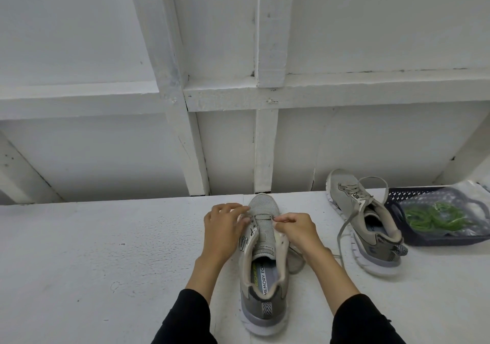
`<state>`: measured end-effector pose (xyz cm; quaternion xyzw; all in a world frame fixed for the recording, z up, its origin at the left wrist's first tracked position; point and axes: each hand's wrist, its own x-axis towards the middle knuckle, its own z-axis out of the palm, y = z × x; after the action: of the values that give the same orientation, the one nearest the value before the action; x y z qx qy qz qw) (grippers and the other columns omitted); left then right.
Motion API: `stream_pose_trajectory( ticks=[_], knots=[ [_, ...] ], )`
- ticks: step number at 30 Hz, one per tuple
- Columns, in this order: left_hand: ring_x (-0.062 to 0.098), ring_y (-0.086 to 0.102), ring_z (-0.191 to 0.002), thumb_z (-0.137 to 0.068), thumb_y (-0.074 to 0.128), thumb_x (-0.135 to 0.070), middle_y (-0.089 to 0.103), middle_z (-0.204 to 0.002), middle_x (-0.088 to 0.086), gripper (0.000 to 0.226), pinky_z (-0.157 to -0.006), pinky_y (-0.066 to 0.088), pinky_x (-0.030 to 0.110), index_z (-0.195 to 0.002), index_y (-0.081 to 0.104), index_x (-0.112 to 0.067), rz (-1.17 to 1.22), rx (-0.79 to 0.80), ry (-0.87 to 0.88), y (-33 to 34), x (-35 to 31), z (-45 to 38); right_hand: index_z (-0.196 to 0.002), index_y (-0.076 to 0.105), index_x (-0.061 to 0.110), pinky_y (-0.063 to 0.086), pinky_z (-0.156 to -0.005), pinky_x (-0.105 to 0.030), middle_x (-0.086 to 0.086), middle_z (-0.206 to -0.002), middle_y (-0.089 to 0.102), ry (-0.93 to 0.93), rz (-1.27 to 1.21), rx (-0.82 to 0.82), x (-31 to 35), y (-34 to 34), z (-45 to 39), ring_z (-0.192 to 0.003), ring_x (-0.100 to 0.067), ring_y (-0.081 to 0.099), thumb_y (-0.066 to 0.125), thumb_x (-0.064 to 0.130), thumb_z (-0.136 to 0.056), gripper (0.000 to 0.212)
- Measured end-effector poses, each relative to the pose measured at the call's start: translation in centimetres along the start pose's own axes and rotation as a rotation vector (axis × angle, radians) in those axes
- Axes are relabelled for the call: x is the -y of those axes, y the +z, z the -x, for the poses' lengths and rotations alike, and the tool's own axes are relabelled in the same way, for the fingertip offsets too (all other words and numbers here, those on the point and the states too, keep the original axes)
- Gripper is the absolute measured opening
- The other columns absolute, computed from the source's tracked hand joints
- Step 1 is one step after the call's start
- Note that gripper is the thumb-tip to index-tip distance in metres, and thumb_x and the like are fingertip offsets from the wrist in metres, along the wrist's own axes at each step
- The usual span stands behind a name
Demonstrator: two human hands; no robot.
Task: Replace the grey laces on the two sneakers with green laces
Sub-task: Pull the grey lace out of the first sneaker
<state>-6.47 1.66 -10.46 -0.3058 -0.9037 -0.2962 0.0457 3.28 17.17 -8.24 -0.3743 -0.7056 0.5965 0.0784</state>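
A grey sneaker (pixel 263 264) stands in front of me, toe pointing away, with most eyelets bare. Only one bar of grey lace (pixel 262 216) crosses near the toe. My left hand (pixel 224 227) rests on the shoe's left side, fingers curled at the lace by the lowest eyelet. My right hand (pixel 294 228) pinches the lace at the right eyelet. A loose grey lace end (pixel 297 261) trails beside the shoe under my right wrist. The second grey sneaker (pixel 363 221) lies to the right with its grey lace loosened. Green laces (pixel 429 216) lie in a clear bag.
A dark plastic basket (pixel 397 203) at the far right holds the bag of green laces. Everything sits on a white painted table (pixel 106 251). A white wooden frame and wall (pixel 191 137) rise right behind its far edge.
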Motion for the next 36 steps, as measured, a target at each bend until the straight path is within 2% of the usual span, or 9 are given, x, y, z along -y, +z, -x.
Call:
stream_pose_trajectory(
  ticks=[6,11,14,16,19,23,27,29,36],
  knots=[
    [0.012,0.049,-0.108,-0.095,0.054,-0.037,0.063,-0.104,-0.015,0.017,-0.097,0.035,0.039,-0.092,0.069,-0.031,-0.058,0.022,-0.006,0.9,0.2,-0.6,-0.065,0.073,0.021,0.044,-0.071,-0.019,-0.001,-0.084,0.073,0.052,-0.074,-0.063,-0.5,0.2,0.0,-0.087,-0.016,0.065,0.079,0.013,-0.073,0.013],
    [0.021,0.065,-0.089,-0.1,0.048,-0.017,0.071,-0.09,0.003,0.021,-0.077,0.052,0.031,-0.087,0.064,-0.01,0.813,0.009,-0.413,0.8,-0.5,-0.6,-0.074,0.074,0.014,0.045,-0.075,-0.023,-0.005,-0.084,0.072,0.094,-0.144,-0.132,-1.1,0.3,0.3,-0.089,-0.019,0.065,0.075,0.011,-0.076,0.004],
    [0.019,0.061,-0.076,-0.104,0.036,-0.011,0.064,-0.082,0.01,0.03,-0.07,0.053,0.027,-0.083,0.057,-0.004,1.519,-0.142,-0.77,-0.3,-0.3,-0.8,-0.07,0.073,0.013,0.046,-0.073,-0.025,-0.007,-0.084,0.071,0.105,-0.206,-0.153,-1.5,0.4,0.3,-0.086,-0.022,0.064,0.075,0.01,-0.076,0.007],
    [0.015,0.051,-0.067,-0.103,0.032,-0.004,0.05,-0.075,0.007,0.031,-0.07,0.05,0.029,-0.075,0.046,-0.007,1.687,-0.237,-0.818,-0.9,0.5,-1.0,-0.067,0.071,0.013,0.047,-0.072,-0.027,-0.008,-0.081,0.071,0.108,-0.235,-0.171,-1.6,0.5,0.4,-0.082,-0.022,0.063,0.075,0.012,-0.076,0.01],
    [0.011,0.04,-0.06,-0.097,0.033,0.003,0.041,-0.074,0.003,0.027,-0.059,0.04,0.025,-0.077,0.042,-0.012,1.146,-0.154,-0.603,-1.0,0.3,-0.6,-0.065,0.07,0.008,0.047,-0.069,-0.029,-0.007,-0.073,0.069,0.093,-0.238,-0.133,-1.8,0.6,0.2,-0.072,-0.02,0.06,0.073,0.019,-0.078,0.018],
    [0.01,0.054,-0.079,-0.099,0.048,-0.014,0.06,-0.088,-0.002,0.01,-0.07,0.043,0.013,-0.093,0.057,-0.014,0.626,0.113,-0.204,-0.3,-0.3,-0.3,-0.078,0.072,0.011,0.047,-0.061,-0.025,-0.006,-0.074,0.069,-0.028,-0.246,-0.143,-1.9,-0.2,0.1,-0.065,-0.015,0.062,0.062,0.016,-0.089,0.016],
    [-0.001,0.05,-0.09,-0.095,0.058,-0.017,0.057,-0.098,-0.002,0.008,-0.073,0.037,0.003,-0.101,0.063,-0.018,0.401,0.178,-0.107,0.6,0.0,-0.4,-0.111,0.068,0.022,0.033,-0.085,-0.022,-0.005,-0.111,0.058,-0.172,0.297,-0.156,-4.2,-1.3,-0.6,-0.109,-0.02,0.052,0.062,0.013,-0.087,0.027],
    [-0.003,0.048,-0.086,-0.095,0.058,-0.016,0.057,-0.095,-0.001,0.006,-0.071,0.034,0.001,-0.095,0.064,-0.017,0.368,0.141,-0.111,0.8,0.1,-0.4,-0.108,0.068,0.026,0.026,-0.085,-0.023,0.0,-0.112,0.059,-0.176,0.486,-0.051,-5.1,-1.6,-0.9,-0.114,-0.021,0.044,0.063,0.023,-0.088,0.021],
    [0.004,0.049,-0.085,-0.095,0.056,-0.014,0.06,-0.094,0.002,0.014,-0.07,0.032,0.004,-0.082,0.059,-0.019,0.332,0.114,-0.135,1.0,0.4,-0.6,-0.084,0.065,0.011,0.038,-0.07,-0.023,-0.004,-0.087,0.068,-0.104,-0.198,0.019,-0.4,-4.6,-0.6,-0.083,-0.012,0.059,0.054,0.013,-0.095,0.015]
  ],
)
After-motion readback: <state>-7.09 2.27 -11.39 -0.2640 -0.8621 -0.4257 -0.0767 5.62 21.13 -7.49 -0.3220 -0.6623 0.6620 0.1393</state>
